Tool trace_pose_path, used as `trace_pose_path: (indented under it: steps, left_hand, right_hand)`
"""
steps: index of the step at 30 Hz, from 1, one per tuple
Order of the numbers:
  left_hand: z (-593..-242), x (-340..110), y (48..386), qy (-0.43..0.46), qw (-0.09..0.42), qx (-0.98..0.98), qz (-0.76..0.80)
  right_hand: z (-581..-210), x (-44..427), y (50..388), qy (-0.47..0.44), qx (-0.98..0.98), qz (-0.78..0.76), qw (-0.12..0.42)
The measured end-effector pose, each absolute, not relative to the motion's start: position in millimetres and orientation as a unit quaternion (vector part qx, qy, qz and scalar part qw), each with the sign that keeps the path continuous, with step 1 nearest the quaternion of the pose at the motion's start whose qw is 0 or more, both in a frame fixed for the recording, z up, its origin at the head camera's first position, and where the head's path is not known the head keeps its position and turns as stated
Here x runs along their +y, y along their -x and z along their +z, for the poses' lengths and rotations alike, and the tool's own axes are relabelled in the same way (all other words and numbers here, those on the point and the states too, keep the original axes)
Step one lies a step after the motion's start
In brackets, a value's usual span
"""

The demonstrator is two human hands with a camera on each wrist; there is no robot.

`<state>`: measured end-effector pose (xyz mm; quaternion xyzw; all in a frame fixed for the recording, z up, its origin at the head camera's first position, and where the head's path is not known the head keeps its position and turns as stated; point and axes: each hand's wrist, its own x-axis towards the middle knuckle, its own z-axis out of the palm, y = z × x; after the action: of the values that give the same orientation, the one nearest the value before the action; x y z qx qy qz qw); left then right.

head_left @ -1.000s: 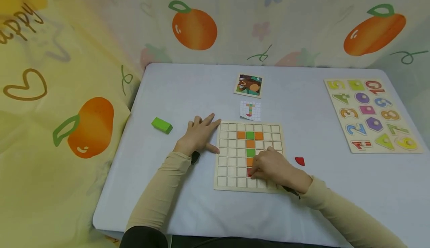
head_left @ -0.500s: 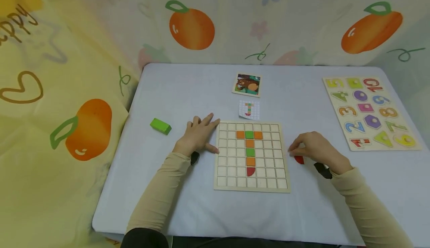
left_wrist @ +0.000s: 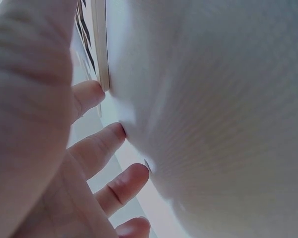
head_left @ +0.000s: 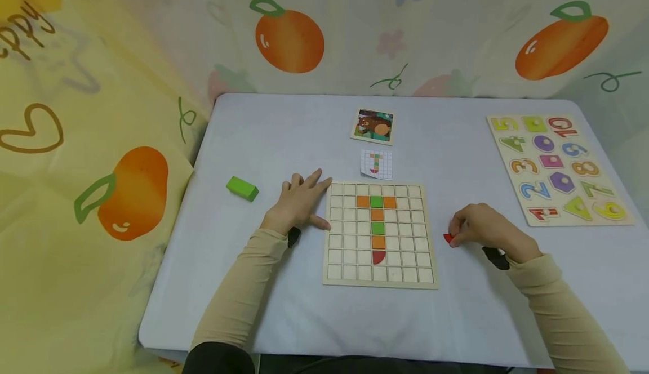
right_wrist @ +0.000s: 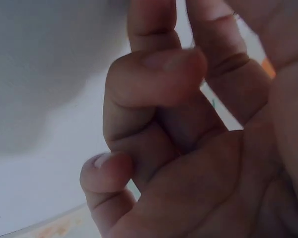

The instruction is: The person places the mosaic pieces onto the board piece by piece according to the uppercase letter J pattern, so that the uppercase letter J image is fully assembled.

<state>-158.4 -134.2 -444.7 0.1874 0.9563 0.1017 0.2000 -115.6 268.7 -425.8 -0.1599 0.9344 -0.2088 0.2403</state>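
A wooden grid board [head_left: 350, 257] lies on the table, with orange and green square tiles forming a T shape. At the bottom of that column sits a red rounded tile [head_left: 378, 257]. My left hand [head_left: 299, 200] rests with spread fingers at the board's left edge; in the left wrist view its fingers [left_wrist: 102, 146] look straight and hold nothing. Right of the board, my right hand [head_left: 484, 228] pinches a red quarter-circle tile [head_left: 448, 238] between thumb and fingertips, partly covering it. The right wrist view shows curled fingers [right_wrist: 154, 79]; the tile is hidden there.
Behind the board lie a small pattern card [head_left: 376, 164] and a bear picture puzzle [head_left: 373, 126]. A green block [head_left: 242, 188] is at the left. A number-and-shape puzzle board [head_left: 560, 171] occupies the right side of the white table [head_left: 284, 317].
My right hand has left the grid board, uncovering the red tile there, and moved right to the other red tile, which it now pinches. My left hand has stayed in place.
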Motion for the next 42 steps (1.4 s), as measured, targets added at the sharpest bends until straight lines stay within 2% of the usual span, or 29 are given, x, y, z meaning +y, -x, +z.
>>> trace_pose_path:
  steps: [6,11,22,29,42]
  left_hand:
    - [-444,-134,159,-0.186,0.199,0.956,0.107]
    - [-445,-134,158,-0.187,0.201,0.955,0.111]
    - [-448,-136,157,-0.192,0.198,0.954,0.118]
    - [-447,-136,157,-0.190,0.201,0.954,0.118]
    - [-446,-135,158,-0.185,0.204,0.955,0.112]
  right_hand:
    - [-424,267,117,0.179,0.929,-0.209,0.247]
    - [-420,254,122,0.228,0.920,-0.222,0.231]
    - [-422,155,121,0.364,0.862,-0.261,0.237]
    - [-424,120,115,0.374,0.863,-0.225,0.254]
    - [-431,109,102,0.379,0.903,-0.127,0.160]
